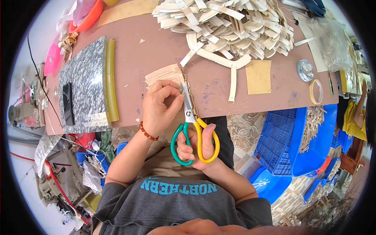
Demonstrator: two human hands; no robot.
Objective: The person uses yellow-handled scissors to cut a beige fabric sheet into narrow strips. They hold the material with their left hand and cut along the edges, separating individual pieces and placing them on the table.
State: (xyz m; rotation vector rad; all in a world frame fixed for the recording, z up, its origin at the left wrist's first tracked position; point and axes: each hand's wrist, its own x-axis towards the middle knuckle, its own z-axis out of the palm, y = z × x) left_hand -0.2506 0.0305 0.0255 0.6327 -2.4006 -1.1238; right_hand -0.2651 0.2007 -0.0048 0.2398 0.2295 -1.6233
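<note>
My right hand [196, 147] grips scissors [189, 111] with one green and one yellow handle, thumb and fingers through the loops. Their blades point away from me, over the table's near edge. At the blade tips my left hand [160, 102] is closed, thumb and index finger pinched together; what lies between them is hidden. Just beyond the left fingers is a row of flat beige strips [164, 75], side by side. A line of gold metal rings [188, 85] runs from the strips' right ends down along the blades toward the table edge.
A heap of cream straps [235, 27] covers the far table. To the left lie a speckled stone slab [84, 78], a black phone [67, 103] and a yellow bar [111, 80]. Tan card [258, 77] and a tape roll [315, 91] lie right; blue crates [276, 137] stand below.
</note>
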